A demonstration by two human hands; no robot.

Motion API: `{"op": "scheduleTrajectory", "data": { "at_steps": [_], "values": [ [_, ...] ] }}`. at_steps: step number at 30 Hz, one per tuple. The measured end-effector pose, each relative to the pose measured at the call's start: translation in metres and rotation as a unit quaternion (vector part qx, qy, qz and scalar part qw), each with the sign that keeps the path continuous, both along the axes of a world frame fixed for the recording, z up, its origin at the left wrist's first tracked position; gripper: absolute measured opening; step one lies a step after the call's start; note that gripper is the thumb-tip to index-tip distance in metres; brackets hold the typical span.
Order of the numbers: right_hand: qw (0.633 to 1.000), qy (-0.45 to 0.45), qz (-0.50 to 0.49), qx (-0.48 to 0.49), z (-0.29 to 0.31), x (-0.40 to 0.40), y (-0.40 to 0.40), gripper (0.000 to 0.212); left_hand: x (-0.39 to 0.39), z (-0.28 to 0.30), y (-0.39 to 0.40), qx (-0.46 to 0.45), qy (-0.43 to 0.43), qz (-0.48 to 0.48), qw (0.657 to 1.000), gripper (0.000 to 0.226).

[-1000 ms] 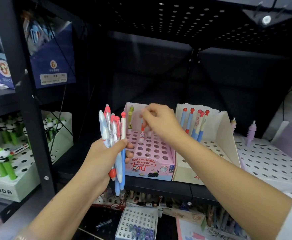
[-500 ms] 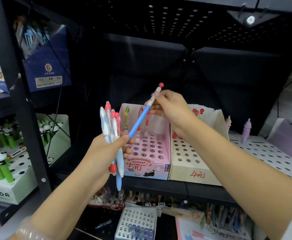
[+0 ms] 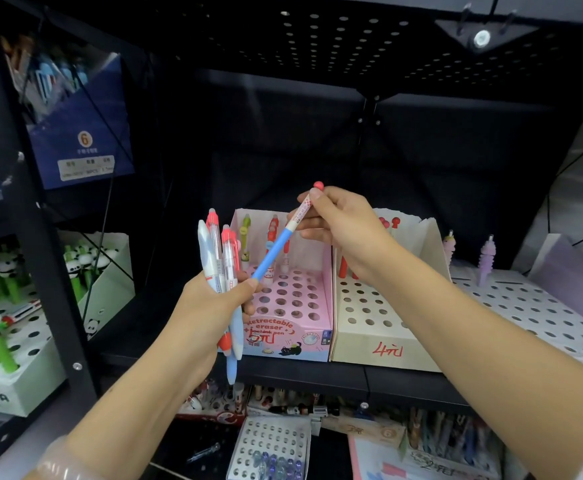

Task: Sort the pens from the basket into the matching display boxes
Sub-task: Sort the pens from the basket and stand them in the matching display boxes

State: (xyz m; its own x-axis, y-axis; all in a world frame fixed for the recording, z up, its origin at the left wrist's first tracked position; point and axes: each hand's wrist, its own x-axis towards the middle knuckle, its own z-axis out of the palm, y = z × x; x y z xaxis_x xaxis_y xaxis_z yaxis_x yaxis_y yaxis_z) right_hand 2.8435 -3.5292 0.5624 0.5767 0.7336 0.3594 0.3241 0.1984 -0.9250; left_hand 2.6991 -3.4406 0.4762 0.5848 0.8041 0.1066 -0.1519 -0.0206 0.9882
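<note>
Since a second ago, our right hand (image 3: pixel 343 226) has come away from the pink display box (image 3: pixel 291 306), where it was setting a pen among the holes, and now pinches a blue-and-white pen (image 3: pixel 284 239) drawn partly out of the bundle of pens (image 3: pixel 222 271); half a second ago it was already held much like this, and little has shifted since. The pen's long axis runs from 7 o'clock to 1 o'clock, its red ball end at 1 o'clock, its blue end down at 7 o'clock against our left hand (image 3: pixel 213 317). Our right thumb and fingertips close on the white upper barrel just below the red ball, so most of the pen hangs free below them, in front of the pink box. Our left hand is curled round the remaining pens, which stand nearly upright, caps toward 12 o'clock. At 3 o'clock of the pink box sits the cream display box (image 3: pixel 380 327), with red-topped pens behind our right wrist.
</note>
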Motion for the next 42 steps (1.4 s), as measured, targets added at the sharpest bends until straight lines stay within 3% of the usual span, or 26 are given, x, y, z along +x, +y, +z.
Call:
{"op": "scheduleTrajectory", "data": {
  "at_steps": [7,11,15,17,20,32,36,39,42],
  "values": [
    [1.0,-0.016,0.018,-0.005,0.001,0.003,-0.003,0.017,0.0,0.003,-0.002,0.0,0.007,0.006,1.0,0.011],
    [0.994,-0.038,-0.098,0.042,0.012,0.019,-0.009,0.017,0.0,0.005,-0.005,-0.003,-0.002,0.009,1.0,0.014],
    [0.944,-0.181,-0.276,0.013,0.017,0.056,-0.032,0.016,0.004,0.008,-0.009,-0.013,-0.026,0.002,1.0,0.007],
    [0.909,-0.272,-0.315,-0.026,0.012,0.074,-0.044,0.015,0.007,0.01,-0.012,-0.026,-0.041,-0.008,0.999,0.008],
    [0.876,-0.334,-0.343,-0.052,0.002,0.092,-0.059,0.016,0.013,0.012,-0.017,-0.019,-0.045,-0.016,0.999,0.016],
    [0.855,-0.336,-0.3,-0.257,-0.024,0.101,-0.061,0.024,0.017,0.016,-0.026,-0.013,-0.041,-0.005,0.999,0.023],
    [0.818,-0.367,-0.389,-0.21,-0.017,0.09,-0.057,0.026,0.016,0.016,-0.029,-0.009,-0.047,-0.007,0.999,0.02],
    [0.835,-0.375,-0.389,-0.099,-0.011,0.068,-0.052,0.019,0.015,0.018,-0.029,-0.016,-0.064,-0.016,0.998,0.02],
    [0.912,-0.325,-0.229,-0.099,-0.006,0.037,-0.038,0.013,0.014,0.018,-0.029,-0.028,-0.082,-0.033,0.996,0.021]
  ]
}}
